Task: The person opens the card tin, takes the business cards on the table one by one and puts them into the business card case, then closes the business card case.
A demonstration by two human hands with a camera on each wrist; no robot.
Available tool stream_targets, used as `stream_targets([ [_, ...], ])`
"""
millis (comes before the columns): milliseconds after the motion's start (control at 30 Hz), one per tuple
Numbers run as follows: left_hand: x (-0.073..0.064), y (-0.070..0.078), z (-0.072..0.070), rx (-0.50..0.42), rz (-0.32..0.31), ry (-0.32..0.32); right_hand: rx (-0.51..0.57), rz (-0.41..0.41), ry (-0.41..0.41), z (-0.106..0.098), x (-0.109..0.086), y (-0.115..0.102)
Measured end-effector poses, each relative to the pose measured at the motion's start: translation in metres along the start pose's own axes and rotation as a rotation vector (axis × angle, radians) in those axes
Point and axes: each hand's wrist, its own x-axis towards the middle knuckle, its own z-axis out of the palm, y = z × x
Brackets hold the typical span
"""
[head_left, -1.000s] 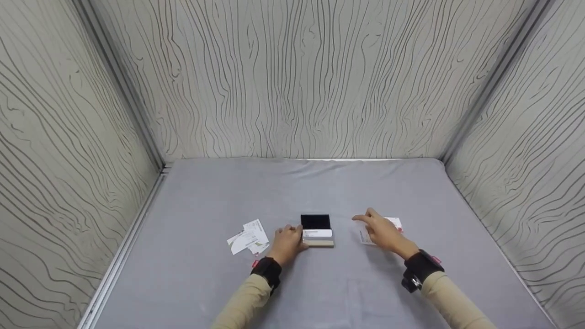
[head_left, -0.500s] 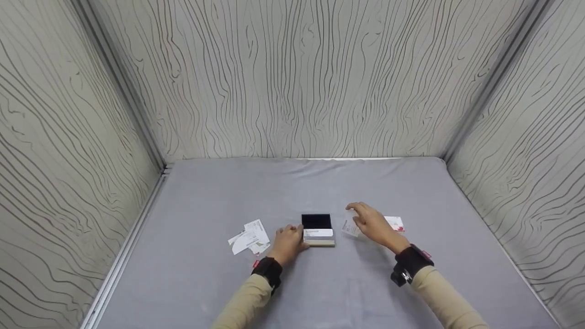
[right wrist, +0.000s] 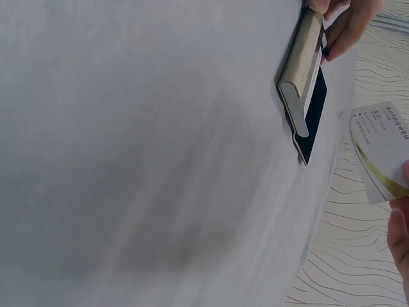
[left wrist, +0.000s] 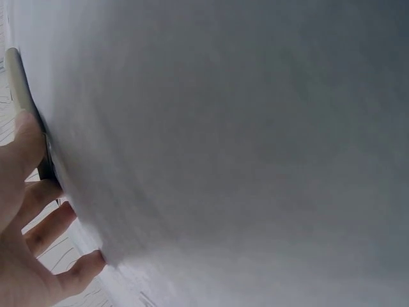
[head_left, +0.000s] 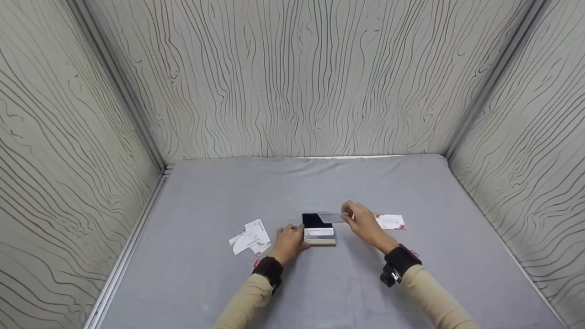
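An open business card case (head_left: 320, 243), with a tan edge, a black raised lid (head_left: 311, 220) and white cards inside, lies on the cloth. My left hand (head_left: 286, 244) grips its left end; in the left wrist view the thumb (left wrist: 29, 137) is on the tan edge and the fingers reach round the dark side. My right hand (head_left: 364, 224) pinches a business card (head_left: 332, 217) by one end. In the head view this card overlaps the lid's right part. The right wrist view shows its printed face with a gold curve (right wrist: 377, 157).
Several white business cards (head_left: 249, 237) lie fanned in a loose pile left of my left hand. Another card with red marks (head_left: 390, 221) lies behind my right hand. Grey cloth (head_left: 219, 192) covers the table, with patterned panels (head_left: 292, 82) around it.
My right hand has picked up a card from the right and carried it left to the case's lid, turning it on the way. My left hand has stayed at the case.
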Motion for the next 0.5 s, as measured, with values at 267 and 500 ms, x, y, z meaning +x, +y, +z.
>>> stream_targets([
  [267,0.001,-0.004,0.008,-0.02,0.017,0.04,0.081,-0.037,-0.05,0.014,-0.002,0.001],
  [500,-0.001,0.0,-0.001,-0.032,-0.005,-0.01,0.132,-0.009,-0.046,0.027,-0.004,-0.001],
])
